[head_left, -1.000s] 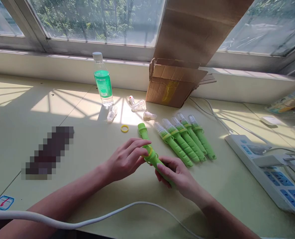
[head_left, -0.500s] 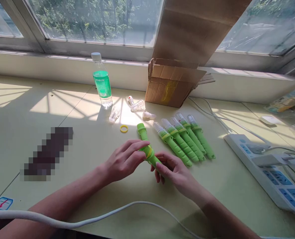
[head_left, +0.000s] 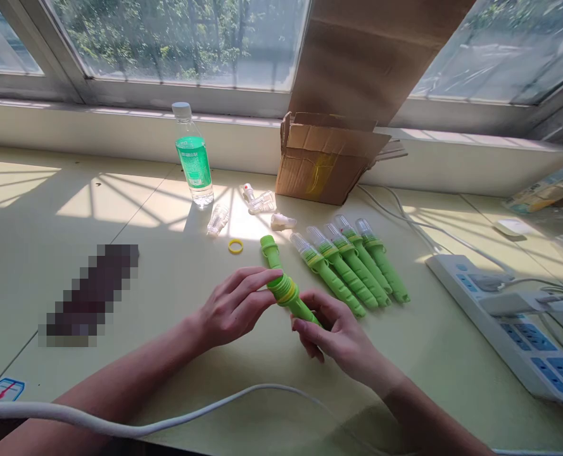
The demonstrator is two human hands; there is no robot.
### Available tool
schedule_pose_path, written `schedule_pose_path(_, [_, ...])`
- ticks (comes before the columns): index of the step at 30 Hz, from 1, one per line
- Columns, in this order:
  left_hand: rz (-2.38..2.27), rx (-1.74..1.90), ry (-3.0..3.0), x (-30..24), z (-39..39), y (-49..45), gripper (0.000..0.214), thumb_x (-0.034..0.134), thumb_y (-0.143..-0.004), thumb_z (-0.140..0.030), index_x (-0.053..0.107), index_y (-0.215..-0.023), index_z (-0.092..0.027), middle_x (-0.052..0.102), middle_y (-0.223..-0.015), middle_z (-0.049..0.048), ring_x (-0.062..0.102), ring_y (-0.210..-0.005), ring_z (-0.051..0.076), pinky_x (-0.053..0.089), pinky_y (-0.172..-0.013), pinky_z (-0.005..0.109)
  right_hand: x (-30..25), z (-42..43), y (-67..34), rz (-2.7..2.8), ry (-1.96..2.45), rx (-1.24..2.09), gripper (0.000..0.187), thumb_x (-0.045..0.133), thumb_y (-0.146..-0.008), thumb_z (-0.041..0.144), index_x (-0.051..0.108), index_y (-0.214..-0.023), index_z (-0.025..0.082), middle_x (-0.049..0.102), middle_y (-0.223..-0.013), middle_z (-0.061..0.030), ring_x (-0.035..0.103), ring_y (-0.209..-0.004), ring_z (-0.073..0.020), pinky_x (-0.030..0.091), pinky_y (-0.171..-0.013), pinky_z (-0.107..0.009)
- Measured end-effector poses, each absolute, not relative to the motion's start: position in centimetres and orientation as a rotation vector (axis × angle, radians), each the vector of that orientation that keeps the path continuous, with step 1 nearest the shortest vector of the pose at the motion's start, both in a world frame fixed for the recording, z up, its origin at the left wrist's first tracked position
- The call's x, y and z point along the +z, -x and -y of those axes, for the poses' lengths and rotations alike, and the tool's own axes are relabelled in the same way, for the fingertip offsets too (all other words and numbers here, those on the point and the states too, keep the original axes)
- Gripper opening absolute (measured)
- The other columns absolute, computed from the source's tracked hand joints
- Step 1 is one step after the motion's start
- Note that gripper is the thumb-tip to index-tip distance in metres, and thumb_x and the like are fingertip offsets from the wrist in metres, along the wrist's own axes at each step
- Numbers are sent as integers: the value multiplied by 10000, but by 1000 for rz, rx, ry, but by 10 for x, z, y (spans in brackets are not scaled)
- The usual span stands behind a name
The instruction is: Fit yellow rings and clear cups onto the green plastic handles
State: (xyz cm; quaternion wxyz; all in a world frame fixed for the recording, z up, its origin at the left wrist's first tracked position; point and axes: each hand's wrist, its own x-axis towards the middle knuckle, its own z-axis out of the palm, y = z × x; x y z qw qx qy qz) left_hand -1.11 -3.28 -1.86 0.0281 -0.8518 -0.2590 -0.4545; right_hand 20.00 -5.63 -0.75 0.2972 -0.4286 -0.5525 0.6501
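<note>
My right hand (head_left: 333, 326) is closed around the lower part of a green ribbed tube (head_left: 304, 310) that looks like a flashlight body, with a threaded, uncapped upper end. A yellow ring (head_left: 288, 293) sits around its neck. The fingers of my left hand (head_left: 238, 304) pinch the threaded end between thumb and forefinger, though part of the grip is hidden. Just beyond lies a second uncapped green tube (head_left: 270, 250). Left of that is a loose yellow ring (head_left: 235, 246). Several green tubes with clear domed caps (head_left: 342, 269) lie side by side to the right.
Loose clear caps (head_left: 219, 219) lie in the sunlight behind the ring, near a water bottle (head_left: 194, 161). A cardboard box (head_left: 326, 161) stands by the window. At right is a power strip (head_left: 480, 323) with plugs; a white cable (head_left: 177, 421) crosses in front. A blurred dark object (head_left: 95, 291) lies left.
My right hand has slid down the tube and slightly toward me. The threaded end and yellow ring show more clearly as my left fingers have shifted toward the tip.
</note>
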Motion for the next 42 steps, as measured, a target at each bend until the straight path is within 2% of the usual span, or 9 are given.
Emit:
schedule_pose_path(3, [792, -1408, 2637, -17, 33, 10, 226, 642, -785, -81, 545, -976, -155, 638, -1149, 139, 579, -1087, 221, 557, -851, 365, -6, 53, -201, 1576, 1063, 1680, 234, 561, -876, 407, 573, -875, 173, 523, -696, 12, 480, -566, -96, 403, -521, -232])
schedule_pose_path(7, [825, -1413, 2695, -14, 31, 6, 258, 701, -759, -159, 544, -963, -148, 629, -1141, 147, 579, -1073, 225, 554, -854, 382, -7, 51, -204, 1609, 1053, 1733, 333, 440, -929, 446, 567, -818, 159, 485, -614, 21, 410, -498, -84, 323, -452, -222])
schedule_pose_path(14, [845, -1396, 2765, -18, 30, 6, 203, 657, -788, -133, 521, -936, -162, 626, -1141, 147, 583, -1071, 220, 552, -844, 385, -14, 58, -199, 1503, 1305, 1738, 365, 663, -784, 413, 487, -1045, 230, 559, -636, 61, 380, -385, -54, 311, -339, -171])
schedule_pose_path(19, [835, -1439, 2678, -18, 32, 8, 195, 646, -783, -83, 538, -925, -162, 634, -1152, 138, 588, -1052, 216, 560, -816, 364, -10, 53, -198, 1519, 1173, 1674, 263, 626, -812, 427, 563, -921, 196, 548, -725, 22, 434, -440, -63, 370, -402, -210])
schedule_pose_path(23, [834, -1407, 2666, -18, 31, 8, 246, 691, -765, -142, 548, -964, -148, 623, -1166, 151, 577, -1077, 230, 556, -843, 380, -10, 51, -200, 1608, 1133, 1647, 314, 501, -890, 467, 589, -872, 166, 448, -594, 33, 406, -491, -87, 335, -448, -225])
schedule_pose_path(28, [865, -1399, 2661, -22, 30, 6, 243, 670, -769, -94, 535, -966, -141, 611, -1174, 156, 568, -1084, 234, 553, -847, 387, -11, 57, -199, 1500, 1257, 1696, 336, 608, -843, 420, 475, -1081, 225, 470, -593, 70, 386, -484, -78, 289, -418, -188])
schedule_pose_path(34, [837, -1424, 2611, -21, 32, 7, 221, 652, -777, -68, 529, -942, -147, 627, -1159, 144, 574, -1069, 229, 558, -827, 369, -7, 56, -198, 1497, 1188, 1599, 229, 640, -827, 365, 521, -948, 212, 576, -785, 13, 443, -539, -78, 357, -443, -193])
schedule_pose_path(37, [833, -1421, 2606, -19, 32, 8, 242, 665, -779, -97, 534, -977, -143, 627, -1158, 148, 577, -1070, 226, 560, -831, 365, -8, 53, -200, 1536, 1132, 1572, 202, 596, -860, 370, 554, -947, 192, 588, -765, -5, 494, -599, -105, 418, -524, -225])
schedule_pose_path(42, [883, -1357, 2666, -18, 30, 6, 274, 702, -765, -186, 534, -977, -137, 603, -1193, 161, 559, -1098, 252, 543, -876, 404, -15, 49, -202, 1623, 1122, 1559, 301, 476, -922, 414, 584, -798, 162, 513, -662, 4, 463, -566, -102, 364, -514, -235])
